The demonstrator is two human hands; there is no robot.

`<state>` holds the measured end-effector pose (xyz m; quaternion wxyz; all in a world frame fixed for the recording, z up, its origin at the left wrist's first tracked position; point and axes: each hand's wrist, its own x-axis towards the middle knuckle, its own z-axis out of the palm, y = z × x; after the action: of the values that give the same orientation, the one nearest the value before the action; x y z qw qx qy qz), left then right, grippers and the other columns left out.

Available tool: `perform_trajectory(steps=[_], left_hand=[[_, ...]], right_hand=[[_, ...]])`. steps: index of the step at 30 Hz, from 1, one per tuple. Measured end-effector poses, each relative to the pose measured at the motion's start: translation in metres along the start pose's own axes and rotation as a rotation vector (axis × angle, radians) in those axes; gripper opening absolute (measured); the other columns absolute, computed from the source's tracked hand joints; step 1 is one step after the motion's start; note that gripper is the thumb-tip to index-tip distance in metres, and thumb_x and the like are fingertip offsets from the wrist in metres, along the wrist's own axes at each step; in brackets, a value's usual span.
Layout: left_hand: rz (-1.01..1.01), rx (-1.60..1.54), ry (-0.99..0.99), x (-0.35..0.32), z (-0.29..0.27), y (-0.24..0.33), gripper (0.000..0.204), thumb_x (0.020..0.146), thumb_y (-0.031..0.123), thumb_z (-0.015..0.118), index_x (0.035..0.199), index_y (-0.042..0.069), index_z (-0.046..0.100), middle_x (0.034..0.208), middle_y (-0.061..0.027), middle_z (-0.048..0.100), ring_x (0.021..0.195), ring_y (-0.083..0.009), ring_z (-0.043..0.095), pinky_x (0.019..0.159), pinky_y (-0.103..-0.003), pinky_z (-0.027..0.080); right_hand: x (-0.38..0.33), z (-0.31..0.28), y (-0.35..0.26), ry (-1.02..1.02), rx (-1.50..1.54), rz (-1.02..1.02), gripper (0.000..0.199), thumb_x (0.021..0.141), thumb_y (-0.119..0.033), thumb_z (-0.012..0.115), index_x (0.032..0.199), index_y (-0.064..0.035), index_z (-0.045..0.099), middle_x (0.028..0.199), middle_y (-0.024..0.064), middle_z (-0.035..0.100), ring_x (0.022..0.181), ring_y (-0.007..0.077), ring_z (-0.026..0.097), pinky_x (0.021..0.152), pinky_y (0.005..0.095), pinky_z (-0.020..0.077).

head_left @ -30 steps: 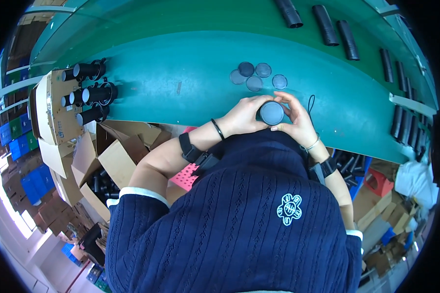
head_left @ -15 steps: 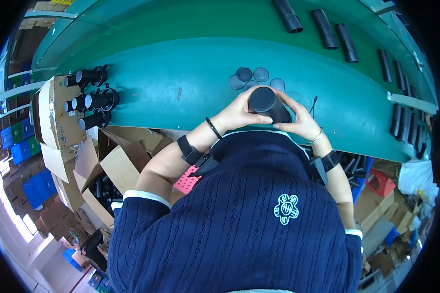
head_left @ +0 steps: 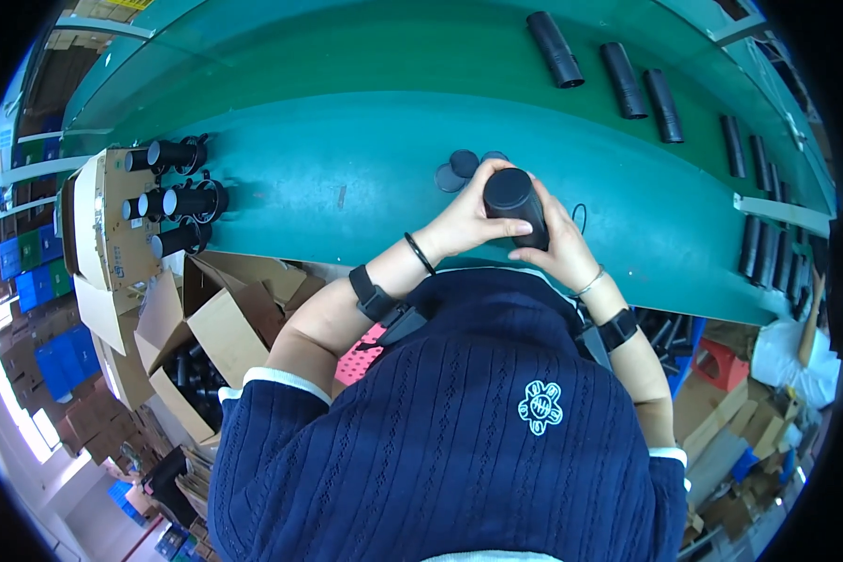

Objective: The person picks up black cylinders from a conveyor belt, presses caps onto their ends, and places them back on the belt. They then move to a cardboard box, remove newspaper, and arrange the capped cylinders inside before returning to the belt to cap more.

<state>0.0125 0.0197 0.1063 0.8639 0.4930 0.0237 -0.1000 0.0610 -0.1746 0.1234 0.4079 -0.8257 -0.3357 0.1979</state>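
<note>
Between both hands is a black tube [head_left: 538, 217], tilted, with a round black cap [head_left: 509, 188] on the end facing up. My left hand [head_left: 473, 211] wraps its left side near the capped end, thumb across the front. My right hand [head_left: 564, 245] grips the right side and lower part, its thumb near the bottom. Just beyond my left fingers, several round dark caps [head_left: 451, 178] lie on the green table [head_left: 347, 150], partly hidden by the hand and tube. A thin black loop [head_left: 580, 218] rests right of my right hand.
Black tubes with ring brackets [head_left: 195, 201] stand at the table's left end beside a cardboard box [head_left: 126, 220]. More black tubes [head_left: 623, 81] lie on the green belt [head_left: 393, 47] and at the far right. An open carton [head_left: 201, 375] holds black parts below left.
The tube has turned in my hands, showing more of its side below the cap. My right hand has shifted lower around it. The whole view has moved slightly.
</note>
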Motion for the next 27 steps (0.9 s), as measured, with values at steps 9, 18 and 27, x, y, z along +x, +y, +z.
perform_trajectory(steps=[9, 18, 27], left_hand=[[-0.029, 0.265, -0.180, -0.011, -0.042, -0.029, 0.072, 0.069, 0.003, 0.081, 0.131, 0.004, 0.045, 0.126, -0.0064, 0.050, 0.120, -0.0189, 0.049, 0.104, -0.035, 0.040], [0.094, 0.742, -0.154, -0.023, -0.028, -0.022, 0.072, 0.071, 0.014, 0.078, 0.132, 0.001, 0.042, 0.126, -0.0169, 0.055, 0.119, -0.0295, 0.054, 0.099, -0.038, 0.044], [0.103, 0.777, -0.164, -0.022, -0.026, -0.023, 0.071, 0.073, 0.014, 0.077, 0.133, 0.001, 0.041, 0.126, -0.0180, 0.056, 0.117, -0.0319, 0.056, 0.096, -0.039, 0.046]], right_hand=[[0.012, 0.011, 0.009, -0.121, 0.423, 0.053, 0.076, 0.070, -0.013, 0.080, 0.138, -0.0103, 0.048, 0.128, 0.0072, 0.046, 0.119, 0.0196, 0.048, 0.097, 0.0329, 0.0430], [0.002, 0.030, 0.000, 0.016, 0.356, 0.015, 0.073, 0.067, -0.017, 0.084, 0.132, -0.0083, 0.052, 0.132, 0.0093, 0.046, 0.120, 0.0219, 0.049, 0.098, 0.0329, 0.0437], [0.001, 0.032, -0.001, 0.061, 0.274, -0.033, 0.075, 0.065, -0.020, 0.085, 0.131, -0.0057, 0.052, 0.130, 0.0108, 0.047, 0.118, 0.0231, 0.051, 0.095, 0.0320, 0.0457]])
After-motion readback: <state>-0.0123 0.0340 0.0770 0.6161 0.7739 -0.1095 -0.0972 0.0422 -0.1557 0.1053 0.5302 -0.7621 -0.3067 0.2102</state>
